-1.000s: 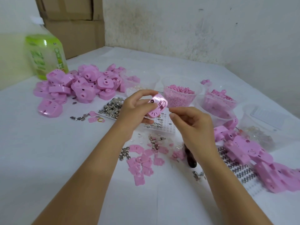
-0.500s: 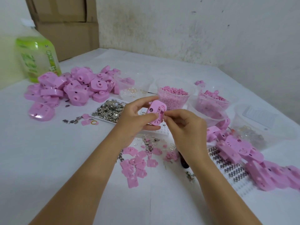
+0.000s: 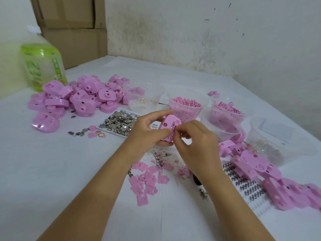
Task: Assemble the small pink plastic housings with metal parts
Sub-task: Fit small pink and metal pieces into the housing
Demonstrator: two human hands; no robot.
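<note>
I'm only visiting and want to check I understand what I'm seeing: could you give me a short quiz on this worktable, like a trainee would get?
1. True or false: the left hand holds a pink housing up off the table.
2. What fills the flat tray just left of the hands? A) small metal parts B) pink pellets C) rubber bands
3. Fill in: the green bottle stands at the table's far ____ side.

Key: 1 true; 2 A; 3 left.
</note>
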